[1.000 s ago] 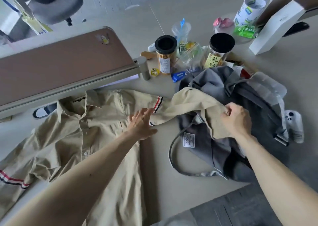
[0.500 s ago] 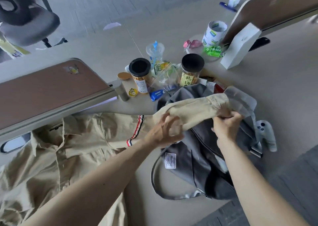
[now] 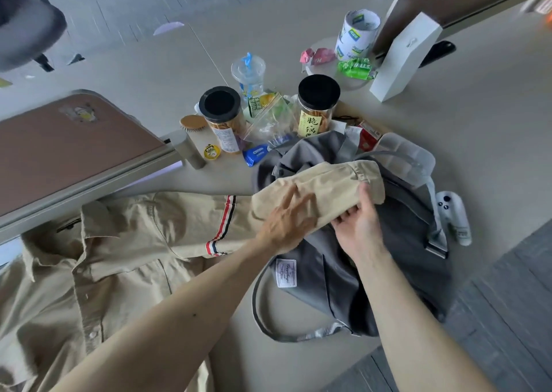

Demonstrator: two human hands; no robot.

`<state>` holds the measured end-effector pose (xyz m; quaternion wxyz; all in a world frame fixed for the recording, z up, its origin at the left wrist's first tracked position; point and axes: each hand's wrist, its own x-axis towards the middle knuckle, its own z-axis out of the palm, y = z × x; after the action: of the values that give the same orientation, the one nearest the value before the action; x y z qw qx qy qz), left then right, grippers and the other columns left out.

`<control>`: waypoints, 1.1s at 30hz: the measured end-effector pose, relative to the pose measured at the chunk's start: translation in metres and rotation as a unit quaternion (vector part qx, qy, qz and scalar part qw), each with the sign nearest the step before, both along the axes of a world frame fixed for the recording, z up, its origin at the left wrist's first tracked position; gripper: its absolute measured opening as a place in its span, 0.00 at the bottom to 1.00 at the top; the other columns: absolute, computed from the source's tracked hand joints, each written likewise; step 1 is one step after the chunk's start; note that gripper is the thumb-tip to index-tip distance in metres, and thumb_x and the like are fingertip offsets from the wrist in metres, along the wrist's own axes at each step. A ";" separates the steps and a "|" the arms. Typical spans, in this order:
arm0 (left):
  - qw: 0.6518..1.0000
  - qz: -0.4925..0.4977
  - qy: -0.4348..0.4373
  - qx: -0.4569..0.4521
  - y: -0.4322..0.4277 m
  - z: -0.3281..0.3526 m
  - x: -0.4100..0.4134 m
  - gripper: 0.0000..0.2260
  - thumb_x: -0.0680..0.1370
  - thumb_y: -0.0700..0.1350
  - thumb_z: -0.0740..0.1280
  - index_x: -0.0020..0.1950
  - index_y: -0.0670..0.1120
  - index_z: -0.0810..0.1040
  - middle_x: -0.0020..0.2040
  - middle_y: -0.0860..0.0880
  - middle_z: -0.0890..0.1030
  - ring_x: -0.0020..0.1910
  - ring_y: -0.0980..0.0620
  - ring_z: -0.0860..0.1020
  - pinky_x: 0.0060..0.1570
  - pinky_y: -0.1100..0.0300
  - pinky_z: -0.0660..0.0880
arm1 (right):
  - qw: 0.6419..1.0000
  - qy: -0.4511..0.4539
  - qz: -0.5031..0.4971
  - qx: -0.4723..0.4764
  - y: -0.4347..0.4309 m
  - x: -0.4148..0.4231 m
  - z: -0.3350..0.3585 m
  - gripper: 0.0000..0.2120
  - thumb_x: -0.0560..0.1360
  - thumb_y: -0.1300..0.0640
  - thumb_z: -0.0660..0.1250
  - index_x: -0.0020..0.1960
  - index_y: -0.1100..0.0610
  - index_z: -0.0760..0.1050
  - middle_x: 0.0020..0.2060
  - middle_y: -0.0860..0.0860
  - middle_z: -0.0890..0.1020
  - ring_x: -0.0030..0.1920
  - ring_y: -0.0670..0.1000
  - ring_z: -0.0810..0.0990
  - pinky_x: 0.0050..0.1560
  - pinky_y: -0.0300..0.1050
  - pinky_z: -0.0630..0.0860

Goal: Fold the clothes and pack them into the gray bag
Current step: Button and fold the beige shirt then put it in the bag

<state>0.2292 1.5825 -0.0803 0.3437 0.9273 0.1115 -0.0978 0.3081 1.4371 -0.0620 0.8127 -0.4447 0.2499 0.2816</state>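
Observation:
A beige button shirt [image 3: 98,272] with red, white and dark stripes on its sleeve lies spread on the table at the left. Its right sleeve [image 3: 325,187] stretches over the gray bag [image 3: 397,269], which lies crumpled to the right with a white label and a loop strap. My left hand [image 3: 286,224] lies on the sleeve with fingers spread, pressing the cloth. My right hand [image 3: 360,227] grips the sleeve near the cuff from below, thumb on top, above the bag.
Behind the bag stand two black-lidded snack jars [image 3: 222,116] [image 3: 316,104], a plastic cup [image 3: 248,75], a zip bag and snack packets. A white box [image 3: 403,57] and a paper tube [image 3: 357,33] sit far right. A white controller [image 3: 454,218] lies beside the bag. A brown panel [image 3: 74,149] borders the left.
My left hand left the shirt's shoulder and moved right onto the sleeve. My right hand lifted the sleeve end and turned under it, so the sleeve now lies straighter across the bag.

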 end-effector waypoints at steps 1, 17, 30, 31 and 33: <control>0.999 0.010 0.050 -0.020 -0.004 0.000 -0.001 0.26 0.82 0.55 0.64 0.79 0.57 0.61 0.82 0.51 0.49 0.78 0.48 0.58 0.72 0.52 0.57 | 0.999 -0.009 0.020 -0.041 0.005 0.002 0.002 0.26 0.72 0.45 0.73 0.64 0.59 0.77 0.57 0.56 0.84 0.58 0.56 0.83 0.61 0.55 0.77; 0.984 0.111 0.133 0.031 0.177 -0.066 -0.111 0.24 0.84 0.52 0.60 0.79 0.53 0.61 0.80 0.53 0.59 0.78 0.51 0.59 0.75 0.56 0.56 | 0.980 -0.180 0.080 -0.005 0.050 0.013 0.060 0.31 0.81 0.39 0.55 0.75 0.60 0.67 0.71 0.59 0.73 0.70 0.60 0.72 0.74 0.60 0.63; 0.950 0.121 0.250 0.143 0.175 -0.103 -0.086 0.31 0.77 0.74 0.46 0.77 0.69 0.39 0.79 0.64 0.34 0.79 0.44 0.33 0.67 0.24 0.42 | 0.978 -0.169 0.108 -0.054 0.066 0.038 0.031 0.29 0.84 0.42 0.47 0.74 0.60 0.68 0.68 0.58 0.76 0.69 0.58 0.74 0.70 0.56 0.69; 0.948 0.140 0.250 0.138 0.174 -0.103 -0.081 0.32 0.76 0.74 0.46 0.77 0.69 0.39 0.79 0.64 0.35 0.79 0.43 0.33 0.67 0.23 0.42 | 0.977 -0.172 0.113 -0.049 0.064 0.042 0.029 0.29 0.84 0.42 0.47 0.74 0.60 0.67 0.69 0.59 0.75 0.69 0.58 0.74 0.70 0.56 0.69; 0.946 0.184 0.219 0.151 0.176 -0.102 -0.068 0.33 0.75 0.75 0.48 0.77 0.68 0.42 0.80 0.59 0.43 0.80 0.40 0.41 0.67 0.23 0.47 | 0.974 -0.181 0.131 -0.035 0.056 0.050 0.026 0.29 0.84 0.41 0.47 0.75 0.60 0.65 0.70 0.59 0.74 0.70 0.59 0.73 0.70 0.56 0.70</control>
<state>0.1615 1.7588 -0.1826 0.1792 0.8876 0.3656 -0.2154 0.3579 1.4932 -0.0357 0.7845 -0.5451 0.0479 0.2918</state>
